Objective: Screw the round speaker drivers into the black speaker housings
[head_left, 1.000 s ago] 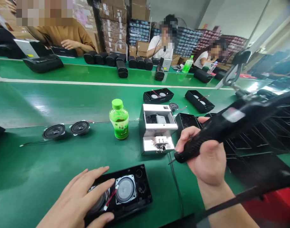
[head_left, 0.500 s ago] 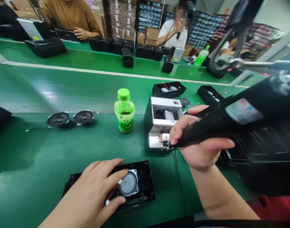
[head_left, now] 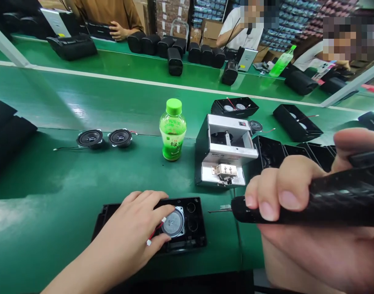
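Note:
My left hand point(head_left: 132, 232) lies flat with fingers spread on a black speaker housing point(head_left: 193, 228) near the table's front edge. It covers the left driver and touches the silver driver point(head_left: 174, 223) and its red wire. Close to the camera, my right hand point(head_left: 297, 220) grips a black electric screwdriver point(head_left: 312, 204). The thin bit point(head_left: 219, 210) points left and hovers just right of the housing. Behind it stands a grey screw feeder box point(head_left: 225, 151).
A green drink bottle point(head_left: 172, 129) stands mid-table, with two loose speaker drivers point(head_left: 104, 138) to its left. Empty black housings point(head_left: 297, 122) lie at the right. Beyond the green conveyor point(head_left: 83, 102), other people sit behind a row of black speakers point(head_left: 174, 49).
My right hand drew the screwdriver back from the feeder box and swung it low toward the housing, much nearer the camera. My left hand stayed on the housing.

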`<state>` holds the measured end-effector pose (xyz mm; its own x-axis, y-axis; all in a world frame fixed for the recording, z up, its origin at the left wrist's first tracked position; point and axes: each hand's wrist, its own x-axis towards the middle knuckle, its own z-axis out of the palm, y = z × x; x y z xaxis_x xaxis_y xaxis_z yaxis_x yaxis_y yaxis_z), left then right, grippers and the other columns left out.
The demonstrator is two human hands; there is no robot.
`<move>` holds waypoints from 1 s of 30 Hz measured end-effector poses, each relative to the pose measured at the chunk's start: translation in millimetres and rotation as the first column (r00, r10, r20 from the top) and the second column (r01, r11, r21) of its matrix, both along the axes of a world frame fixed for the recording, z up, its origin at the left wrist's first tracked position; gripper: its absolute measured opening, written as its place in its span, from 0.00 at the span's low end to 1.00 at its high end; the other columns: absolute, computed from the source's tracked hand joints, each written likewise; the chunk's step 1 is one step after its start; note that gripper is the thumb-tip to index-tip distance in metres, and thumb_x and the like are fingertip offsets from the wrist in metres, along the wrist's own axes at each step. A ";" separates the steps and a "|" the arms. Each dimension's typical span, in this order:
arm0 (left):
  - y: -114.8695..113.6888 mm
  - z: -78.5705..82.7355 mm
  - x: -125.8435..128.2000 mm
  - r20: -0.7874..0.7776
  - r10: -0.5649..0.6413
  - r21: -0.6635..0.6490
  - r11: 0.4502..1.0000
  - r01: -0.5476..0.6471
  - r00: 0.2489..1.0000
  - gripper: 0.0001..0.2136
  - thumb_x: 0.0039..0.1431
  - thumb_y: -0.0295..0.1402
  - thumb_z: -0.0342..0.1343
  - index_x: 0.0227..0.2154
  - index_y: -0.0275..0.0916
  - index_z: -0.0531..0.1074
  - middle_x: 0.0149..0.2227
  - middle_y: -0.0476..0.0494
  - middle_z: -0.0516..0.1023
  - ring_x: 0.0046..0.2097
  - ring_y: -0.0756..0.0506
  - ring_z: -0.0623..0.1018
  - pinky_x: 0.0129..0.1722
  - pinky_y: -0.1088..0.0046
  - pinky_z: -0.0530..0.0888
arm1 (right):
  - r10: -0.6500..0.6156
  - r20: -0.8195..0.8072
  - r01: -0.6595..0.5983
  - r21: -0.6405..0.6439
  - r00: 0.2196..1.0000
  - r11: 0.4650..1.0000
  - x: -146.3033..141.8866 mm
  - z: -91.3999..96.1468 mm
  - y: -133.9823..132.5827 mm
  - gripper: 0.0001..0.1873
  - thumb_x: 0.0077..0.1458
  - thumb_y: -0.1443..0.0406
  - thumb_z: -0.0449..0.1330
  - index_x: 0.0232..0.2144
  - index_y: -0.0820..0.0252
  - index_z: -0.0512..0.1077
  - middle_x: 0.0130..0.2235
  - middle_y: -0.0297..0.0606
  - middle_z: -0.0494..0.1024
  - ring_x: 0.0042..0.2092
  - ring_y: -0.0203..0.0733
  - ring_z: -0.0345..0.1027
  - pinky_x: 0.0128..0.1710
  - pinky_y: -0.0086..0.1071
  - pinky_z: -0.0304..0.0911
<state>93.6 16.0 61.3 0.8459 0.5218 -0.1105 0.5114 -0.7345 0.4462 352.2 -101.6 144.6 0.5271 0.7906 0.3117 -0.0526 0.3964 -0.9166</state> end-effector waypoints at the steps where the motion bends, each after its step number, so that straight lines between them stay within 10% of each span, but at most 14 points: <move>1: -0.2 1.6 1.1 -0.018 0.005 -0.010 1.000 -0.005 1.000 0.20 0.59 0.29 0.69 0.53 0.52 0.80 0.61 0.48 0.76 0.60 0.36 0.75 0.60 0.51 0.69 | 0.039 -0.026 -0.039 0.006 0.999 0.999 -3.5 0.7 0.6 0.16 0.72 0.49 0.66 0.58 0.39 0.75 0.26 0.30 0.75 0.26 0.44 0.72 0.31 0.43 0.76; 4: -0.9 5.9 4.8 -0.068 0.012 -0.041 0.999 -0.015 0.998 0.19 0.59 0.29 0.68 0.53 0.51 0.80 0.62 0.49 0.76 0.60 0.36 0.75 0.61 0.50 0.68 | 0.129 -0.072 -0.129 0.004 0.989 0.992 -17.6 -1.2 12.3 0.12 0.75 0.49 0.60 0.53 0.42 0.77 0.27 0.33 0.78 0.27 0.46 0.74 0.32 0.45 0.76; 10: -0.6 9.6 9.3 -0.092 0.036 -0.082 0.996 -0.044 0.995 0.20 0.60 0.29 0.67 0.54 0.56 0.80 0.62 0.52 0.75 0.60 0.39 0.75 0.61 0.52 0.67 | 0.157 -0.104 -0.141 0.142 0.982 0.980 -42.1 -29.0 45.0 0.36 0.63 0.29 0.60 0.49 0.52 0.77 0.26 0.36 0.77 0.22 0.46 0.69 0.23 0.41 0.65; 30: -1.4 9.6 7.1 -0.054 -0.006 -0.070 0.998 0.003 0.999 0.18 0.62 0.30 0.66 0.55 0.49 0.79 0.59 0.48 0.76 0.57 0.41 0.77 0.54 0.56 0.66 | 0.227 -0.059 -0.219 0.120 0.972 0.968 -52.7 -71.9 62.7 0.39 0.60 0.28 0.60 0.51 0.51 0.78 0.25 0.32 0.74 0.20 0.44 0.67 0.18 0.37 0.62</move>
<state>100.7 14.5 70.9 0.8401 0.5073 -0.1921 0.5326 -0.7047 0.4687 299.5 -38.8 72.8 0.3655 0.8528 0.3731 -0.2152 0.4673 -0.8575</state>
